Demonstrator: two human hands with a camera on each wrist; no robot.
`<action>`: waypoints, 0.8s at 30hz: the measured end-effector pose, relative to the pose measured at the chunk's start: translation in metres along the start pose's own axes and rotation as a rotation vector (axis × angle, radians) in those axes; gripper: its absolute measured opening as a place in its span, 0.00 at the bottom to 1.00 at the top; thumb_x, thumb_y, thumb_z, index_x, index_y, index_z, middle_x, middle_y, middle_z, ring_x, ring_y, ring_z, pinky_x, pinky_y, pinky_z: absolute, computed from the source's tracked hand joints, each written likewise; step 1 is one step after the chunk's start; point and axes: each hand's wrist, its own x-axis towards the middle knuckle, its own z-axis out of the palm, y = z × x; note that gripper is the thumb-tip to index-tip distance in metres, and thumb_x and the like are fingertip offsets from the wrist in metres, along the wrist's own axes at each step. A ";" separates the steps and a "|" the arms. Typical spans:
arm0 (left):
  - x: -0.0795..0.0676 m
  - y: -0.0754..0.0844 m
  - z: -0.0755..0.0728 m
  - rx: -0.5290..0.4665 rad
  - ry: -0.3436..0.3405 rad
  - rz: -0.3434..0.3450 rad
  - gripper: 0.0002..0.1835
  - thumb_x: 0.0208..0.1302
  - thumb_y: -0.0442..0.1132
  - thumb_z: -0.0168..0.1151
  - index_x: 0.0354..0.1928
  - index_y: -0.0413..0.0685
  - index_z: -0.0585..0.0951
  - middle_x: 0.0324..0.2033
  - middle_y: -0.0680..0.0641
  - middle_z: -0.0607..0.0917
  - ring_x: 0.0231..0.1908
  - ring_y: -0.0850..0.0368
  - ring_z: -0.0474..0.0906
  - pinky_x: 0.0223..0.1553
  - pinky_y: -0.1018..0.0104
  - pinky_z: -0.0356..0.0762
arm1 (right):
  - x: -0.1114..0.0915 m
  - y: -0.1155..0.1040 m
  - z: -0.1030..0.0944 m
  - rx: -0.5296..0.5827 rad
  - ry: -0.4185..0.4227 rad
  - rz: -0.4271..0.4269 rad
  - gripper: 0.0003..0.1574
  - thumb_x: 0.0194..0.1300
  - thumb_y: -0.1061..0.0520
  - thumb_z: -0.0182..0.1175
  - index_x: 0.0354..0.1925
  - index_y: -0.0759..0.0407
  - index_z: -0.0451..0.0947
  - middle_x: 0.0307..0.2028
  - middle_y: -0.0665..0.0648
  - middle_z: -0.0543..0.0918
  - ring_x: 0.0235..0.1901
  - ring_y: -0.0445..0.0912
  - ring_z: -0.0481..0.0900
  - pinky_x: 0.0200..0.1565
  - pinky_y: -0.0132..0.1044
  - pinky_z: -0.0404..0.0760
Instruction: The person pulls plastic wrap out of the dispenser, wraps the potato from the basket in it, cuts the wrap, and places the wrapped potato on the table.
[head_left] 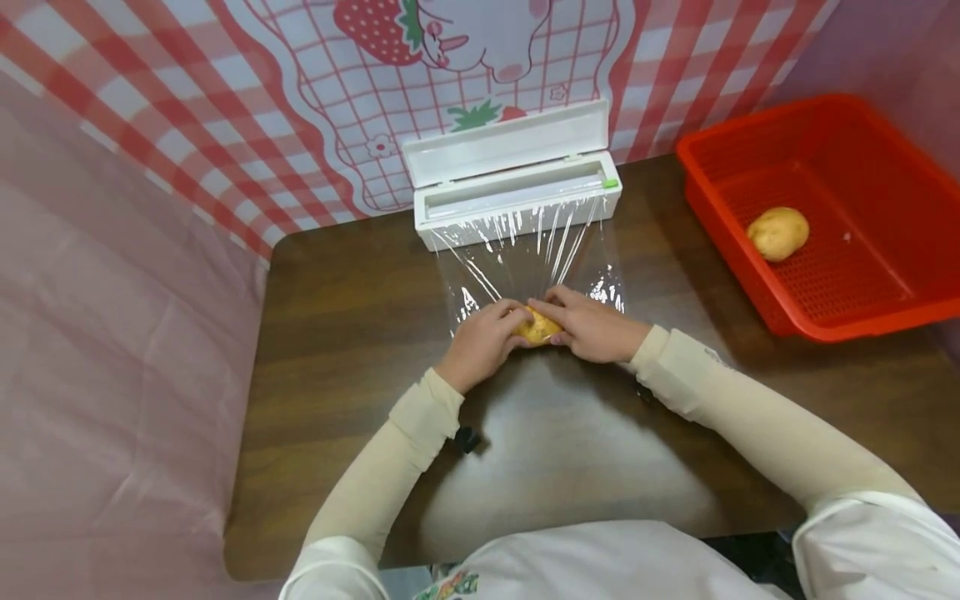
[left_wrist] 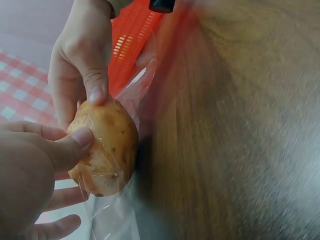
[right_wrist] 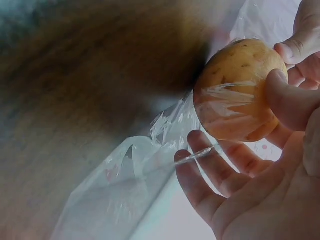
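Note:
Between both hands is a yellow-brown potato (head_left: 539, 327), with clear cling film (head_left: 517, 258) drawn over part of it. My left hand (head_left: 483, 337) grips one end, its thumb pressing the near face in the left wrist view. At the other end my right hand (head_left: 596, 327) holds the potato (right_wrist: 240, 90) between thumb and fingers, and two of its fingertips touch the loose film (right_wrist: 135, 170). The film stretches in creases from a white dispenser box (head_left: 517, 200) with its lid raised, standing at the back of the table. A green slider sits at the box's right end.
A red plastic basket (head_left: 720, 242) stands at the right on the brown wooden table (head_left: 337, 333), with another potato (head_left: 778, 234) inside. Behind the box hangs a red-checked cloth (head_left: 300, 125). Pink cloth (head_left: 112, 333) covers the left side.

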 end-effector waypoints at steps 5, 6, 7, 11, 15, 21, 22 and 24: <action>0.001 -0.005 -0.003 -0.021 -0.022 -0.028 0.17 0.63 0.47 0.69 0.49 0.46 0.82 0.50 0.45 0.84 0.49 0.50 0.82 0.51 0.59 0.80 | 0.005 -0.001 -0.005 0.007 -0.023 0.023 0.39 0.69 0.58 0.64 0.73 0.65 0.64 0.49 0.61 0.73 0.36 0.49 0.74 0.40 0.46 0.79; 0.001 -0.006 -0.003 -0.030 -0.026 -0.035 0.17 0.63 0.47 0.69 0.50 0.46 0.82 0.51 0.46 0.84 0.50 0.50 0.82 0.52 0.59 0.79 | 0.007 -0.001 -0.007 0.015 -0.024 0.030 0.38 0.68 0.58 0.64 0.72 0.65 0.65 0.48 0.60 0.73 0.36 0.49 0.74 0.39 0.45 0.79; 0.002 -0.007 -0.004 -0.041 -0.030 -0.043 0.18 0.64 0.47 0.69 0.51 0.46 0.82 0.51 0.46 0.84 0.50 0.51 0.82 0.53 0.60 0.79 | 0.008 -0.001 -0.008 0.026 -0.023 0.035 0.37 0.68 0.57 0.65 0.72 0.64 0.67 0.48 0.59 0.74 0.36 0.49 0.74 0.40 0.46 0.79; 0.002 -0.011 -0.005 -0.101 -0.041 -0.061 0.18 0.66 0.46 0.67 0.54 0.45 0.81 0.54 0.45 0.84 0.54 0.51 0.81 0.56 0.60 0.77 | 0.013 0.000 -0.013 0.081 -0.020 0.058 0.30 0.68 0.58 0.65 0.66 0.61 0.71 0.52 0.59 0.78 0.44 0.52 0.78 0.48 0.51 0.79; 0.002 -0.018 -0.008 -0.126 -0.052 -0.062 0.18 0.70 0.43 0.64 0.57 0.43 0.80 0.56 0.44 0.83 0.55 0.49 0.81 0.58 0.58 0.76 | 0.017 0.004 -0.015 0.113 -0.017 0.070 0.27 0.68 0.59 0.64 0.63 0.63 0.73 0.53 0.62 0.79 0.49 0.56 0.79 0.52 0.55 0.77; 0.003 -0.023 -0.011 0.047 0.087 -0.135 0.13 0.72 0.35 0.61 0.55 0.45 0.83 0.52 0.47 0.85 0.52 0.50 0.81 0.50 0.56 0.79 | 0.026 0.014 -0.018 0.152 -0.010 0.076 0.26 0.70 0.62 0.61 0.63 0.68 0.74 0.57 0.68 0.80 0.55 0.61 0.77 0.60 0.57 0.72; 0.002 -0.021 -0.010 0.094 0.138 -0.147 0.12 0.71 0.34 0.61 0.54 0.46 0.83 0.52 0.47 0.84 0.51 0.49 0.81 0.48 0.56 0.79 | 0.027 0.015 -0.018 0.162 -0.010 0.078 0.26 0.70 0.62 0.60 0.63 0.69 0.74 0.57 0.68 0.80 0.56 0.61 0.77 0.61 0.57 0.71; 0.002 -0.014 -0.007 0.191 0.244 -0.147 0.11 0.69 0.34 0.61 0.51 0.45 0.84 0.51 0.46 0.84 0.50 0.48 0.80 0.44 0.55 0.78 | 0.028 0.018 -0.019 0.185 -0.010 0.078 0.25 0.71 0.62 0.60 0.63 0.70 0.74 0.57 0.69 0.80 0.56 0.62 0.78 0.61 0.57 0.71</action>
